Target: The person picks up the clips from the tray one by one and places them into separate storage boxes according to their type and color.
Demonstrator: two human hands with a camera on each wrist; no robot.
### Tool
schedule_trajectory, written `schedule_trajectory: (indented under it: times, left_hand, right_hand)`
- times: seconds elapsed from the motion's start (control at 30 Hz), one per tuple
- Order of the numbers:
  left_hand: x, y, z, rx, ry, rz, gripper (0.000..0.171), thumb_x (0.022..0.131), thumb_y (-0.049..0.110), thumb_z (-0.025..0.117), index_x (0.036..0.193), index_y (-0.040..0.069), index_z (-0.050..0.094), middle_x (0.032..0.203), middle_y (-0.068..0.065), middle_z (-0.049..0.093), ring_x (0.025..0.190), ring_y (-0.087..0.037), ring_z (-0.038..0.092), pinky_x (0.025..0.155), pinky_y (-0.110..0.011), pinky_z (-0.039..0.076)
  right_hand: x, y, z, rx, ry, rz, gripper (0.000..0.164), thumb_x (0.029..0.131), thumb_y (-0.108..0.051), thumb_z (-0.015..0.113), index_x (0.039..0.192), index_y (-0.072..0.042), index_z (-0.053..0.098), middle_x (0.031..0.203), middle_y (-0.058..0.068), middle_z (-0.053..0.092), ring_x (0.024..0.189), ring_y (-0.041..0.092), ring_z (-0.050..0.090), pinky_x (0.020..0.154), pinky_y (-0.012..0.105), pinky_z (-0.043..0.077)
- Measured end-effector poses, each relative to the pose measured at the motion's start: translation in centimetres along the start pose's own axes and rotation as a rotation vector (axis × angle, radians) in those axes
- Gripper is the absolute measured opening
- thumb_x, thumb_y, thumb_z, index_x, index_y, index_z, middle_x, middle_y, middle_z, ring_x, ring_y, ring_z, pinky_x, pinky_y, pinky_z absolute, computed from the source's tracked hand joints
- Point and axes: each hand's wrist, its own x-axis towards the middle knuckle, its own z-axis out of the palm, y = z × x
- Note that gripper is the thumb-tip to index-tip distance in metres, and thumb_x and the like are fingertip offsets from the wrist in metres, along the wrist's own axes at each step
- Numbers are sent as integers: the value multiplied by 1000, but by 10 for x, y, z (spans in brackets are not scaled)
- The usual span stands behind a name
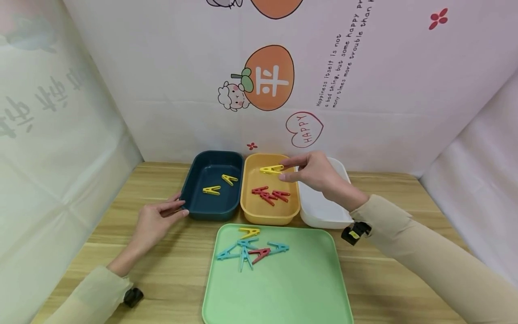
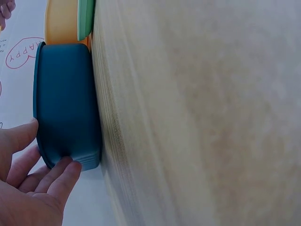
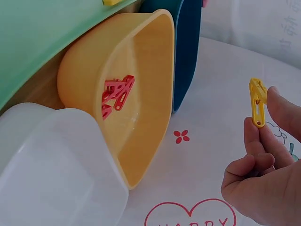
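White printed cloth [image 1: 182, 90] is enclosing the space at the back and both sides, carrying an orange fruit drawing [image 1: 283, 63] and a red heart outline [image 1: 305, 129]; another orange drawing is being cut off at the top of the head view, and the grey print on the left side is showing too faintly to read. Below, a wooden table [image 1: 384, 292] is spreading its pale grain, its near edge falling outside the frame. A light green tray [image 1: 291, 292] is lying on it, its near side running out of the picture. Beyond the tray, a dark blue bin [image 1: 214, 209], an orange bin [image 1: 269, 216] and a white bin [image 1: 323, 213] are standing side by side, the white one partly disappearing behind the right hand [image 1: 311, 171].

Beige sleeves [image 1: 429, 252] are entering from the lower corners, both cut off. The left hand [image 1: 158, 220] is touching the blue bin's left side with relaxed, nearly straight fingers, the thumb resting at the rim. The right hand is pinching a yellow clothespin [image 1: 271, 169] between thumb and fingertips, holding it above the orange bin; the fingers are hiding one end.

Two yellow clips [image 1: 211, 190] are lying in the blue bin, and red clips [image 1: 280, 195] are clustering in the orange one. On the tray, a yellow clip [image 1: 249, 232], a red clip [image 1: 260, 255] and several light blue clips [image 1: 279, 247] are lying close together, some overlapping and blurring their outlines.
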Motion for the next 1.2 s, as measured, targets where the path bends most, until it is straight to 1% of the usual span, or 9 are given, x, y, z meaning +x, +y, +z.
schedule_trajectory:
  times: [0.07,0.2,0.33,0.43,0.6,0.7,0.9,1.03,1.2]
  left_hand:
    - [0,0,0,0,0,-4,38,96,16,82,126,-6,74,145,-18,60,118,-35,69,81,-12,55]
    - [0,0,1,5,3,-9,38,96,16,82,126,-6,74,146,-17,60,118,-34,69,81,-11,54]
    - [0,0,0,0,1,-9,38,96,16,82,126,-5,74,146,-17,60,117,-34,69,81,-12,55]
    - [0,0,1,-7,-3,-8,39,96,17,82,127,-5,74,146,-17,60,118,-34,69,82,-12,55]
    - [0,-1,2,-15,-8,1,40,96,19,81,127,-5,73,146,-16,60,118,-34,69,82,-12,55]
    - [0,-2,2,-17,-5,2,39,96,18,82,127,-5,74,146,-16,60,118,-34,69,82,-13,55]
    - [1,-3,1,-19,-6,-4,39,96,18,81,127,-5,74,147,-16,59,119,-33,69,83,-13,55]
    - [1,-3,1,-25,-8,4,39,96,17,81,127,-5,73,147,-17,59,120,-34,68,83,-13,55]
    - [1,-2,1,-26,-4,17,38,96,16,81,126,-6,74,146,-18,60,120,-35,68,83,-12,55]
  right_hand:
    - [5,-3,3,15,-4,-5,40,89,-17,88,126,-6,78,123,11,75,96,27,52,80,38,42]
    - [15,-8,10,46,-10,-2,39,89,-15,88,126,-6,78,125,12,75,114,29,57,95,44,48]
    - [25,-12,18,55,-18,8,39,90,-15,87,127,-6,78,123,11,76,124,30,59,105,50,48]
    - [32,-15,24,42,-18,16,39,90,-16,88,126,-7,78,119,9,77,121,30,61,104,49,49]
    - [42,-22,32,46,-22,12,35,89,-16,88,122,-9,80,111,6,78,108,27,64,96,45,52]
    - [48,-26,37,64,-40,1,34,89,-15,89,121,-9,81,110,6,78,106,27,67,96,45,53]
    - [61,-33,49,37,-35,16,34,89,-19,89,121,-13,82,115,4,77,107,24,66,97,43,54]
    - [69,-36,58,50,-46,30,33,89,-20,89,120,-13,82,118,4,75,110,25,64,97,43,56]
    - [79,-37,72,77,-55,19,36,90,-19,88,123,-11,80,122,4,72,114,24,61,96,40,57]
